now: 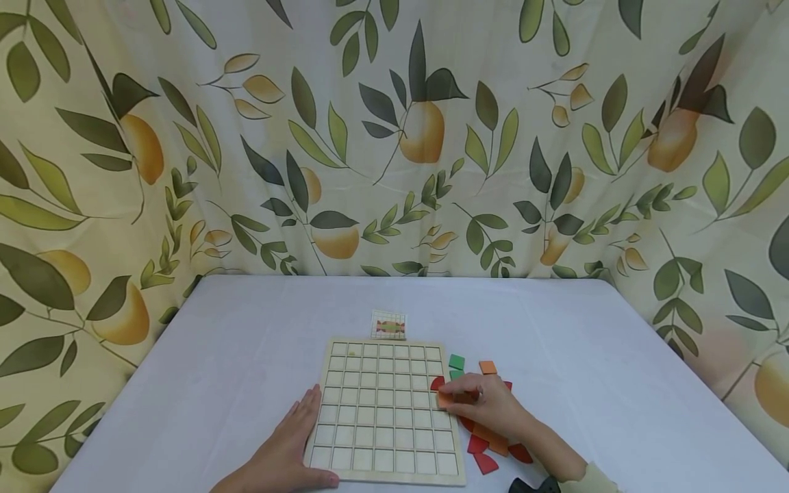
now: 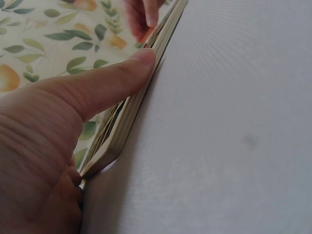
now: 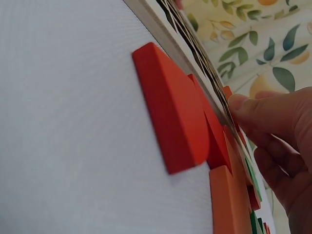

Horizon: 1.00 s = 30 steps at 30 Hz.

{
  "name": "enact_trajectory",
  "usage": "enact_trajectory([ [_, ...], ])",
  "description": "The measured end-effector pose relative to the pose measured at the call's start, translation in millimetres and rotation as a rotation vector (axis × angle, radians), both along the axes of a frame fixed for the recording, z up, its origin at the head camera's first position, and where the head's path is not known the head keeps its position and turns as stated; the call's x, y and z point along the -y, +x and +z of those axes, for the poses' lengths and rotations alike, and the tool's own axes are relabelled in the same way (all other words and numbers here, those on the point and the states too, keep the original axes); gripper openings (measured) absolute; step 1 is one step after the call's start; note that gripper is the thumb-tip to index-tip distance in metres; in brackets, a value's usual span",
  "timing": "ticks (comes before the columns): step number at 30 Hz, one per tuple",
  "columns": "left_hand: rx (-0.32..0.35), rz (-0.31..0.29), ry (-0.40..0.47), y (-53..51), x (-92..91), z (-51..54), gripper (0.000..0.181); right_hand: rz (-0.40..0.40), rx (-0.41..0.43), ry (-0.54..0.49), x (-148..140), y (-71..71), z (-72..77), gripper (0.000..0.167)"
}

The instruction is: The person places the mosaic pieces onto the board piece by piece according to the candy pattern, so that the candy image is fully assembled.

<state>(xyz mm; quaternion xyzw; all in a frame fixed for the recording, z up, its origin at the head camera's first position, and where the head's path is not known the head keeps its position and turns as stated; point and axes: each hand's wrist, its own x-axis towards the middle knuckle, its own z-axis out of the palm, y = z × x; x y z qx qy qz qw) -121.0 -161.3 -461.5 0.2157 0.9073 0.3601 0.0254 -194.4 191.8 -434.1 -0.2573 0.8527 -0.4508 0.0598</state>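
A pale wooden grid board [image 1: 383,415] lies flat on the table. My left hand [image 1: 283,438] rests against its left side, fingers straight along the edge and thumb [image 2: 114,80] on the near edge. With fingertips and thumb, my right hand [image 1: 493,407] pinches an orange square tile [image 1: 443,400] over the right-hand column. Just above that tile, a red curved-edge tile [image 1: 437,383] sits in the same column. Beneath and around the right hand lie loose red, orange and green tiles, partly hidden by it; one red tile [image 3: 170,109] shows close up in the right wrist view.
A small pattern card [image 1: 389,326] lies beyond the board's far edge. Green tiles [image 1: 457,361] and an orange tile [image 1: 487,368] lie right of the board. A black object [image 1: 535,485] shows by the right sleeve. A leaf-patterned curtain [image 1: 394,171] hangs behind the white table.
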Motion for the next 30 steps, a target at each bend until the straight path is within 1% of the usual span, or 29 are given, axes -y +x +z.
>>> enact_trajectory([
  [4,0.01,0.007,-0.002,0.4,-0.2,0.3,0.129,0.031,-0.022,-0.003,-2.9,-1.2,-4.6,0.027],
  [8,0.014,0.011,-0.004,0.6,-0.5,0.5,0.129,0.048,-0.049,0.019,-3.6,-1.4,-6.2,0.028],
  [10,0.014,0.012,-0.006,0.5,-0.6,0.6,0.129,0.047,-0.057,0.033,1.6,4.1,4.4,0.026],
  [11,0.014,0.012,-0.006,0.6,-0.7,0.9,0.129,0.047,-0.067,0.041,3.7,5.5,7.0,0.026],
  [14,0.019,0.012,-0.004,0.7,-1.0,1.5,0.129,0.042,-0.077,0.052,7.4,6.0,7.9,0.025],
  [15,0.02,0.012,-0.004,0.7,-1.1,1.5,0.129,0.036,-0.075,0.051,8.2,6.0,7.4,0.025],
  [17,0.026,0.013,-0.008,0.9,-1.6,1.6,0.13,0.029,-0.082,0.048,5.8,0.9,-3.0,0.025],
  [19,0.032,0.015,-0.013,0.9,-1.9,1.6,0.13,0.02,-0.085,0.039,5.7,0.3,-4.7,0.025],
  [21,0.034,0.018,-0.016,1.0,-2.0,1.7,0.13,0.011,-0.089,0.03,8.3,3.3,-0.1,0.025],
  [27,0.037,0.021,-0.021,1.4,-1.6,2.5,0.13,-0.01,-0.082,0.025,18.0,16.2,24.9,0.024],
  [30,0.039,0.02,-0.022,1.5,-1.5,2.6,0.13,-0.027,-0.059,0.042,19.8,18.5,29.0,0.024],
])
